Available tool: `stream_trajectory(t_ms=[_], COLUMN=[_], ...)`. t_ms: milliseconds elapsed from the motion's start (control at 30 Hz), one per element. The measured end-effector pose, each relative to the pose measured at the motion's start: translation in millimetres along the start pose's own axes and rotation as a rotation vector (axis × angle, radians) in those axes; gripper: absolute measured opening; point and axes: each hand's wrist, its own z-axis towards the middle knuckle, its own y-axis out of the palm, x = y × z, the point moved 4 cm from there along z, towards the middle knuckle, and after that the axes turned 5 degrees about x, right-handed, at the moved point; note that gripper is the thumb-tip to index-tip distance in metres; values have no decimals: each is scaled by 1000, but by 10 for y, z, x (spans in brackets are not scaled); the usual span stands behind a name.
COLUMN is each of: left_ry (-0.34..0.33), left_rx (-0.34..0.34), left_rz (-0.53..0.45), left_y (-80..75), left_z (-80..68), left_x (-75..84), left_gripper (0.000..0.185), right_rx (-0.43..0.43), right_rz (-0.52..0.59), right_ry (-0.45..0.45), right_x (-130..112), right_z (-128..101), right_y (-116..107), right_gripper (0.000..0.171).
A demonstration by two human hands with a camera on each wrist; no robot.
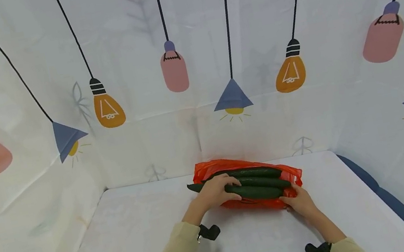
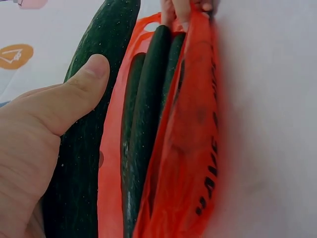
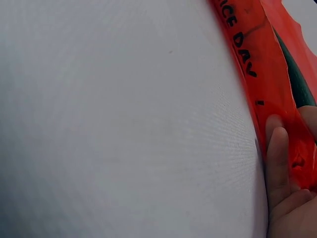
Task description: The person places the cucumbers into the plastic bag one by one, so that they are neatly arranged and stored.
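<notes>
Head view: left hand point(image 1: 215, 192) is gripping a long dark-green cucumber point(image 1: 254, 191) at the thin red plastic bag point(image 1: 209, 169) holding more cucumbers point(image 1: 257, 173), right hand point(image 1: 300, 202) pinching its edge.

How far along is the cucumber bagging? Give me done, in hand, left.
Done: at least two cucumbers already lie inside the red bag.
In hand: the left hand grips another cucumber at the bag's mouth; the right hand holds the bag's edge.
Left: that cucumber still lies mostly outside.
</notes>
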Motion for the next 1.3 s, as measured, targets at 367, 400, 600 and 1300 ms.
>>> stream_trajectory(t_ms=[367,400,600,1300], left_ry=[-22,-25,-50,-45], left_rx=[-14,-18,-39,-125], left_rz=[29,28,8,41], left_y=[16,18,14,85], left_z=[152,164,246,629], left_x=[21,21,18,96], left_gripper=[35,36,37,38], right_rx=[11,11,18,90], right_rz=[-22,-24,-47,-43], right_ry=[24,28,30,-40], right_x=[11,14,26,-162], right_z=[-13,-11,2,8], right_y=[1,1,7,-19], right_gripper=[86,86,85,78])
